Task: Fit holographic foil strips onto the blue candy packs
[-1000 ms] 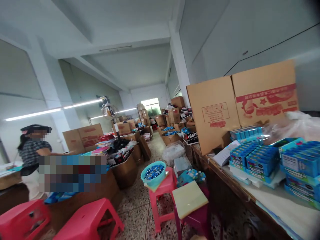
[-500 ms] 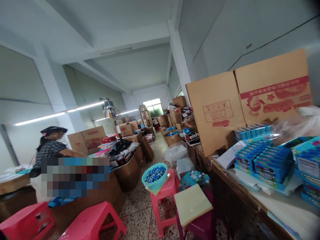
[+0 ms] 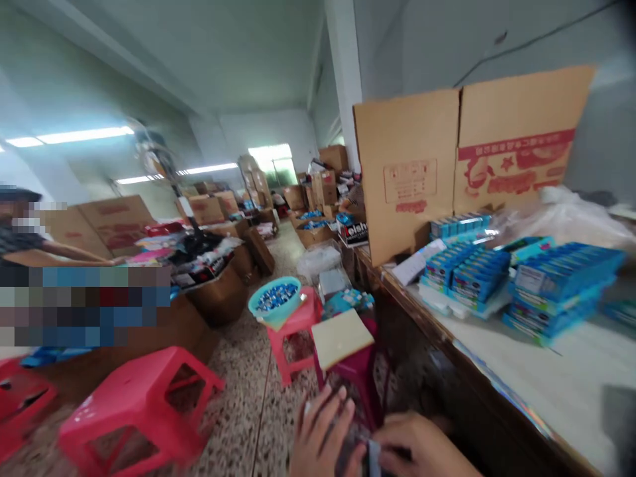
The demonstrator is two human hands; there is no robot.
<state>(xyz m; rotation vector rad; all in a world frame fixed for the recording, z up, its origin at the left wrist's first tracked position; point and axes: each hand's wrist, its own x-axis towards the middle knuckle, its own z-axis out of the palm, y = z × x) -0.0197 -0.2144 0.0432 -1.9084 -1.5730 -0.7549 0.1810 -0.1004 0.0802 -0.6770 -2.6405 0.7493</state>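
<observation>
At the bottom edge my left hand shows stretched fingers, slightly spread. My right hand is close beside it, its fingers curled and pressed together at a small pale grey-blue strip. Something dark and blurred lies between the two hands; I cannot make out what it is. Just beyond the hands, a dark pink stool carries a pale square board. Behind that, a light blue basin of small shiny blue-wrapped pieces sits on a pink stool.
To the right, a worktable bears stacked blue boxes and an upright cardboard sheet. Pink stools and cartons stand at left, where a person reaches over goods. A speckled floor aisle runs between.
Both my hands have come into view at the bottom. The view has tilted down and turned, so the other person sits further left and the worktable shows more of its top.
</observation>
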